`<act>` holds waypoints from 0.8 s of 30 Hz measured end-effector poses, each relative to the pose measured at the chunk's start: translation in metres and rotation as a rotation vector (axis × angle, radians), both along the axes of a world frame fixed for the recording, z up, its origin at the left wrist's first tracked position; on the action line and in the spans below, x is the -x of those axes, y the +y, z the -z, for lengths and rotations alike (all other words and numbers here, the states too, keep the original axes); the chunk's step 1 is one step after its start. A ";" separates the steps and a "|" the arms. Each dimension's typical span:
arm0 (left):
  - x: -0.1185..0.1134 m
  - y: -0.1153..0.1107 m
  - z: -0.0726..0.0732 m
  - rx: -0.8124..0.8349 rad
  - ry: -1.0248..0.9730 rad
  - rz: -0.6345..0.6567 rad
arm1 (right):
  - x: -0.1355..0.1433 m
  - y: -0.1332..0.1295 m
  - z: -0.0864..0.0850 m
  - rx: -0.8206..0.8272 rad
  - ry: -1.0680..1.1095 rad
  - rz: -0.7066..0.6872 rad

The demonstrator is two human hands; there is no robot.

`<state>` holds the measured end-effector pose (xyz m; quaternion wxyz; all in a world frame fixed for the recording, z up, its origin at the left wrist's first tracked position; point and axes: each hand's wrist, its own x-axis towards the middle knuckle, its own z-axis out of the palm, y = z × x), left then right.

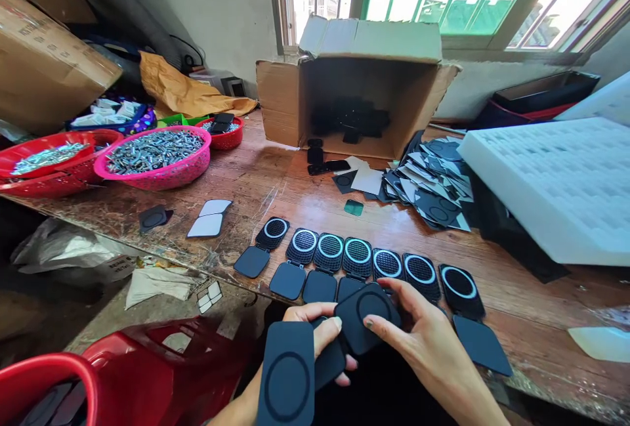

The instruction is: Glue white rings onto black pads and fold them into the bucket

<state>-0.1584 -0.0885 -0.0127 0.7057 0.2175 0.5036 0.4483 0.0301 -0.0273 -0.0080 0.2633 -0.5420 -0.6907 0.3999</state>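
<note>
Low in front of me, my left hand (322, 334) grips a black folding wireless charger (288, 373) made of hinged panels, one marked with a dark ring. My right hand (423, 331) pinches the charger's upper square panel, also ringed, between thumb and fingers. Just beyond both hands, a row of several opened charger pieces (329, 252) lies along the table's front edge. Each has a grid-filled panel with a white ring, hinged to a plain dark flap (288, 280). My hands cover some of the flaps.
An open cardboard box (280, 101) with black pieces inside lies on the wooden table (256, 163). Right of it are piled ring-printed sheets (433, 183) and white foam trays (551, 183). Pink (157, 176) and red baskets (44, 183) of metal parts stand left, above a red chair (147, 367).
</note>
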 end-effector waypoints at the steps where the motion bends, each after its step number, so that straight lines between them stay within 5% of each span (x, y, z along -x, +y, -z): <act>1: -0.001 -0.001 0.000 -0.011 -0.007 0.000 | 0.003 -0.001 -0.002 0.071 0.064 0.002; 12: -0.007 -0.002 0.006 -0.004 -0.025 0.110 | 0.016 -0.001 -0.005 0.450 0.416 0.225; 15: -0.005 0.000 0.006 -0.008 -0.050 0.071 | 0.011 0.001 -0.012 0.535 0.539 0.151; 20: 0.003 -0.004 -0.002 -0.057 0.008 0.054 | 0.011 -0.009 -0.024 0.270 0.278 -0.061; 24: 0.021 -0.018 -0.012 -0.125 0.005 0.079 | 0.014 -0.015 -0.007 0.082 0.122 -0.057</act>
